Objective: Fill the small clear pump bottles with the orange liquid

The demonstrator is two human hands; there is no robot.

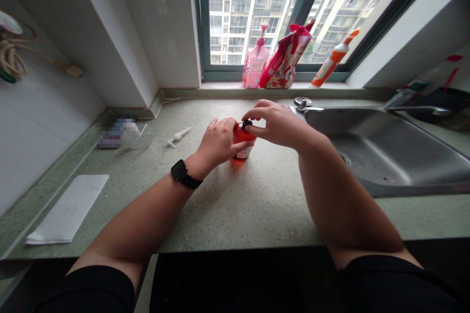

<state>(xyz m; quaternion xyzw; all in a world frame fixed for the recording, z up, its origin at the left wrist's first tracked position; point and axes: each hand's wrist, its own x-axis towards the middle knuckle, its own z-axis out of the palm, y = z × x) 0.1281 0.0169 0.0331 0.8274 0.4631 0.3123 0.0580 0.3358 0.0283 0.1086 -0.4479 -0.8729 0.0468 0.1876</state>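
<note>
A bottle of clear red-orange liquid stands upright on the speckled counter in front of me. Wrapped round its left side is my left hand, with a black watch on that wrist. My right hand pinches the black cap at the bottle's top between thumb and fingers. The cap sits on or right at the bottle's neck; I cannot tell whether it is loose. To the left of the hands, a white pump head lies on its side on the counter.
A folded white cloth or paper lies at the left. Behind it are some blurred items. A steel sink with a tap fills the right side. On the windowsill stand a pink pump bottle, a red pouch and an orange-white bottle.
</note>
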